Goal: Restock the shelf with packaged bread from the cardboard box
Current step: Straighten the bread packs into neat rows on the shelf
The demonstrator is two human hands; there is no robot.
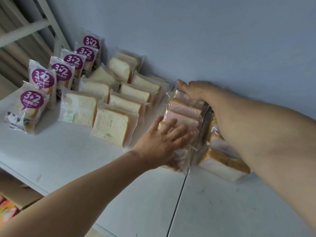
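On the white shelf (68,151) we count six packets with round purple "3+2" labels (32,106), standing in a diagonal row at the left, glossy film over sliced bread. Beside them we count roughly nine frosted, matte packets of plain white bread (111,127), square-cut slices leaning in overlapping rows; the rear ones are partly hidden, so the count is approximate. At the seam in the shelf stands a row of clear, crinkled packets of pink-tinted bread (184,110), about four slices' edges visible. Our left hand (164,141) lies flat, fingers spread, pressed against the front packet of this row. Our right hand (193,89) is flat and open at the row's rear end, against the wall. Further clear packets (222,161) lie right of the seam, under the right forearm. A cardboard box (20,194) shows below the shelf edge.
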